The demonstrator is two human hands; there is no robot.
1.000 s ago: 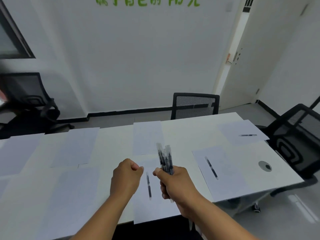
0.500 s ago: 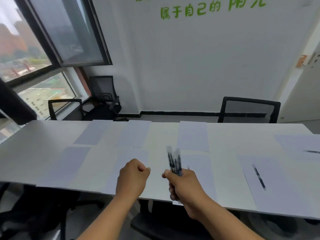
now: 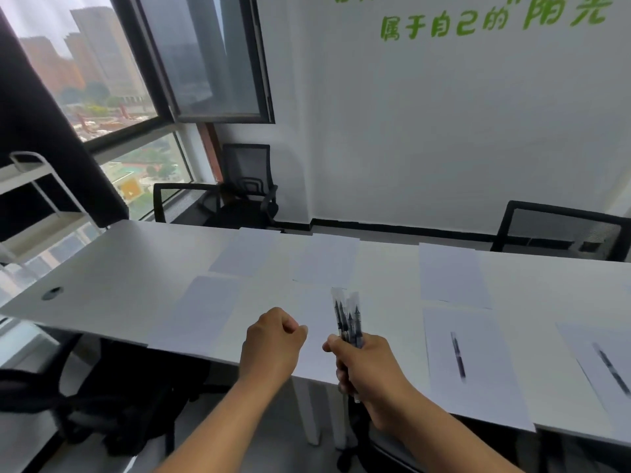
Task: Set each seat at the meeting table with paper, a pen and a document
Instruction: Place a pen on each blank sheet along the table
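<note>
My right hand (image 3: 367, 367) grips a bundle of black pens (image 3: 347, 315) upright above the near edge of the long white table (image 3: 112, 274). My left hand (image 3: 271, 339) is curled into a fist just left of it, holding nothing that I can see. Several white paper sheets lie along both sides of the table. One sheet (image 3: 474, 367) to my right carries a pen (image 3: 458, 355); the sheet beyond it at the right edge carries another pen (image 3: 611, 367). The sheets to the left (image 3: 208, 308) and across the table (image 3: 450, 274) are bare.
Black mesh chairs stand at the far right (image 3: 560, 230), by the window corner (image 3: 246, 186), and under the near edge at the left (image 3: 102, 397). A white shelf frame (image 3: 37, 196) stands at the left. A cable grommet (image 3: 52, 292) sits near the table's left end.
The view has swung left along the table, bringing the window and the bare sheets into sight. Both hands keep the same pose, with the pens still in my right hand.
</note>
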